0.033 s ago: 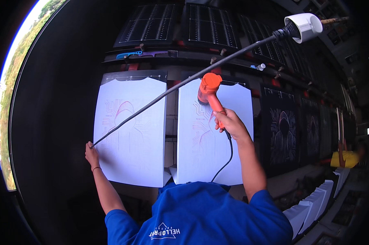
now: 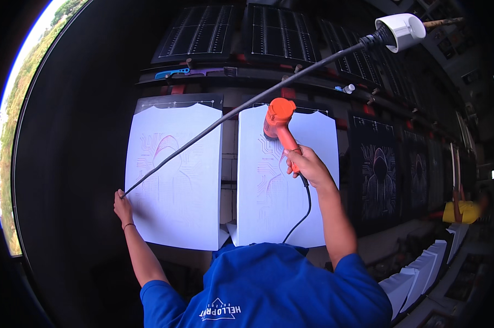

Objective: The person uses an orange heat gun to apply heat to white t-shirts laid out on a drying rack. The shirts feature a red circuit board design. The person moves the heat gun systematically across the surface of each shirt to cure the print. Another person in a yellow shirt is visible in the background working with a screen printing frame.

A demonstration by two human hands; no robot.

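My right hand [image 2: 308,165] grips the handle of an orange heat gun [image 2: 281,112]. Its barrel hangs over the upper left of a white shirt-shaped piece [image 2: 312,213], and a thin black cord [image 2: 310,202] trails from the handle. At the far left, my left hand [image 2: 122,206] is closed on the lower end of a long black cable [image 2: 239,111]. This cable slants up to the right, ending in a white plug-like fitting [image 2: 403,33]. Beneath it lies a second white shirt-shaped piece [image 2: 173,224]. Both pieces carry a faint hooded-figure print with circuit-like lines.
Dark boards with pale ruled marks [image 2: 198,33] line the far side. A ledge holds a blue tool [image 2: 171,73] and a small white bottle [image 2: 349,88]. Dark printed pieces [image 2: 379,175] lie right. A person in yellow [image 2: 465,211] is at the far right.
The white fitting and upper cable have shifted slightly left and up. Both hands keep their holds, and the heat gun has barely moved.
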